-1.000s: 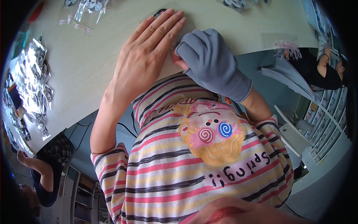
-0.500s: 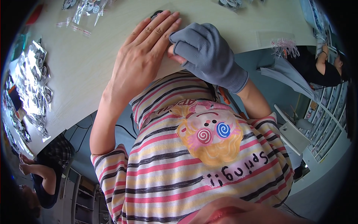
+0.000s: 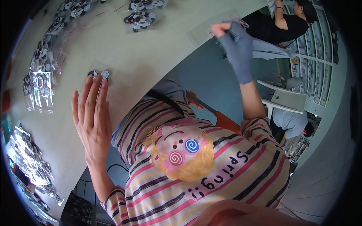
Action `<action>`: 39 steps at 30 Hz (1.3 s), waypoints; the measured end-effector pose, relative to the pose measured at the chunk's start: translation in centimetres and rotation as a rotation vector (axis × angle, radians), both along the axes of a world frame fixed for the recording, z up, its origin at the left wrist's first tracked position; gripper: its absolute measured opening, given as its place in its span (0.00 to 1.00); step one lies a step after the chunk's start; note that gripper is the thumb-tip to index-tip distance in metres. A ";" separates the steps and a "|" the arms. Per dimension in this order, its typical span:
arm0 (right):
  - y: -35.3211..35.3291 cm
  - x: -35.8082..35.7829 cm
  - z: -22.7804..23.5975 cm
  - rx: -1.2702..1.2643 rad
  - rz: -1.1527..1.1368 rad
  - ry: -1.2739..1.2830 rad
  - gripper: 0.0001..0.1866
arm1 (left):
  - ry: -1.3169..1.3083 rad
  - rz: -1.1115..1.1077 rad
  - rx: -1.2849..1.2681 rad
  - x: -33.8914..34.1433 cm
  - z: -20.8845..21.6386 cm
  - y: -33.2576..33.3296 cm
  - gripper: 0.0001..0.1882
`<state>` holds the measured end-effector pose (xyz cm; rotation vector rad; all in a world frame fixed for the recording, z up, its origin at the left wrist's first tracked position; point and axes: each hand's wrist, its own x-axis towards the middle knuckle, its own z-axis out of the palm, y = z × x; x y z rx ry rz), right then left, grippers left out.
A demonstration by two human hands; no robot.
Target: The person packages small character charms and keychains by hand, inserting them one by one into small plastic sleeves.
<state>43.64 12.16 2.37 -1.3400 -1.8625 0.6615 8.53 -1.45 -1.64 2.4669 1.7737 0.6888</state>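
Note:
My left hand (image 3: 91,109) is bare and lies palm down on the table with its fingers stretched out. Its fingertips touch a small clear plastic bag (image 3: 104,74) holding round grey, white and black pieces; the fingers cover part of it. My right hand (image 3: 237,47) wears a grey glove with bare thumb and fingertip. It is raised at the table's right edge, beside a bundle of thin pinkish strips (image 3: 240,21). Its fingers are curled with the tips close together; whatever is between them is too small to make out.
Filled clear bags (image 3: 140,20) lie at the far side, and more bags (image 3: 43,75) line the left. A shiny heap of bags (image 3: 32,162) is at the lower left. The table (image 3: 151,49) curves toward me. A person (image 3: 292,22) works at the upper right, near a white chair (image 3: 284,100).
My hands have parted. The right moved away to the right, to the strips; the left stays at the bag, which now shows more. The view has turned to the right.

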 end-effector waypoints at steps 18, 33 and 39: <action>-3.0 -8.4 -2.4 0.699 0.780 -0.387 0.19 | -0.284 0.059 0.264 5.0 -2.4 -3.0 0.13; -3.5 -12.1 -2.3 0.244 0.687 -0.201 0.09 | -0.717 0.360 0.155 5.9 -1.1 -3.0 0.20; -2.4 -13.2 -1.0 0.040 0.644 -0.261 0.08 | -0.757 0.417 0.123 5.9 -0.7 -2.5 0.29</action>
